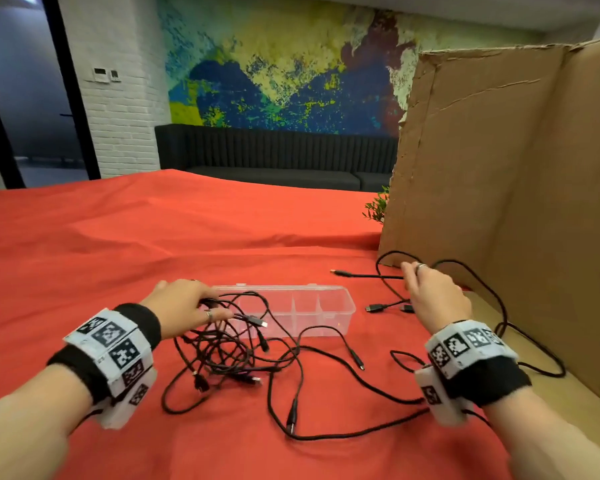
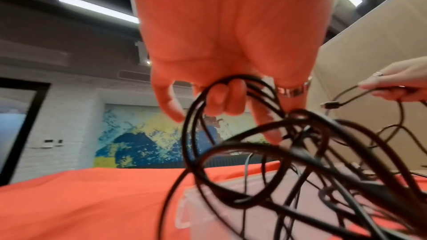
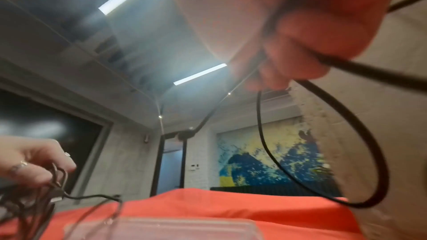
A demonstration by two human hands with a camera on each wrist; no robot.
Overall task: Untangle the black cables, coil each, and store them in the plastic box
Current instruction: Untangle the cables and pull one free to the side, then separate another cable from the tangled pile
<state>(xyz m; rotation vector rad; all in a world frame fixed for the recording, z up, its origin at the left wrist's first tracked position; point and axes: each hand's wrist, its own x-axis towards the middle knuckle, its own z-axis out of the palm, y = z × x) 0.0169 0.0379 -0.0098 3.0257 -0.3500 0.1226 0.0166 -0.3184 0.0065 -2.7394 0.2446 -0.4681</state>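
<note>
Tangle of thin black cables (image 1: 229, 355): on the red tablecloth (image 1: 118, 244), upper loops gathered in the curled fingers of the left hand (image 1: 184, 299). Single black cable (image 1: 368, 276): pinched in the clenched fingers of the right hand (image 1: 437, 296), plug end jutting left of the fingertips. Clear plastic compartment box (image 1: 329, 310): lid open, between both hands, just beyond the tangle. Brown cardboard sheet (image 1: 510, 188): upright, beyond the right fingers.
</note>
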